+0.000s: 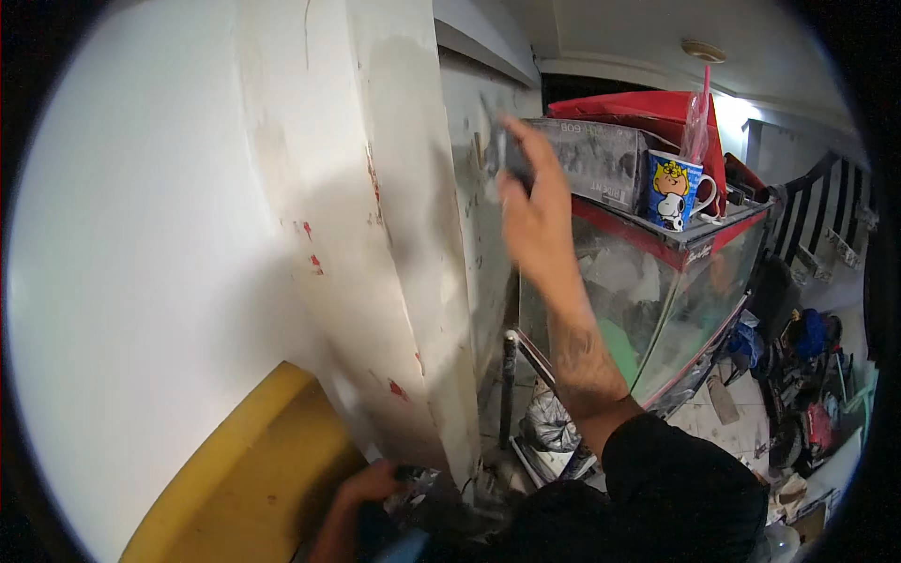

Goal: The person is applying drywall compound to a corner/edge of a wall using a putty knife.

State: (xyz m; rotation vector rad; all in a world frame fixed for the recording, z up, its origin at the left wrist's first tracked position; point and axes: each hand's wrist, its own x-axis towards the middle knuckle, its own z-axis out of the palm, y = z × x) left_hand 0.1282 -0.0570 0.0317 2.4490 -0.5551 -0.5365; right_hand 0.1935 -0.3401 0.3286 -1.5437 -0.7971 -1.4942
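My right hand is raised in front of the wall recess, beside the grey box. It is closed on a grey, flat-bladed tool that looks like a putty knife; motion smears both. Low by the foot of the column, my left hand has its fingers closed round a dark, smudged thing whose kind I cannot make out. Between the hands stands the off-white column, with chipped red spots and uneven patches along its edge.
Right of the column stands a glass tank with a red rim. On top are a grey carton, a blue cartoon mug and a red cover. A curved yellow board leans lower left. Clutter covers the far-right floor.
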